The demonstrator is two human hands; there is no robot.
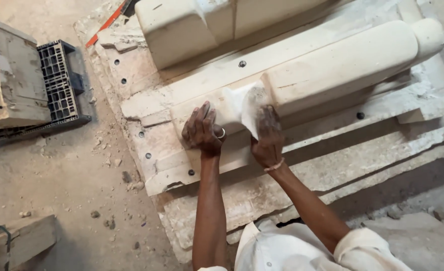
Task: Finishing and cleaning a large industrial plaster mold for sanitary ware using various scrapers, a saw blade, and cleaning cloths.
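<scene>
A long pale rounded moulded piece (342,62) lies across a dusty cream base slab (146,80) that has small dark bolt holes. My right hand (268,135) presses a folded white sheet (247,108), like abrasive paper or cloth, against the left end of that piece. My left hand (202,131), with a ring on one finger, rests flat on the lower block just left of the sheet, fingers closed together.
A second pale moulded block (192,25) lies at the top. A dark plastic crate (59,83) and a worn box-like form (9,75) stand at the left. Rubble dots the dusty floor (71,185). A red-handled tool (104,22) lies at the top left.
</scene>
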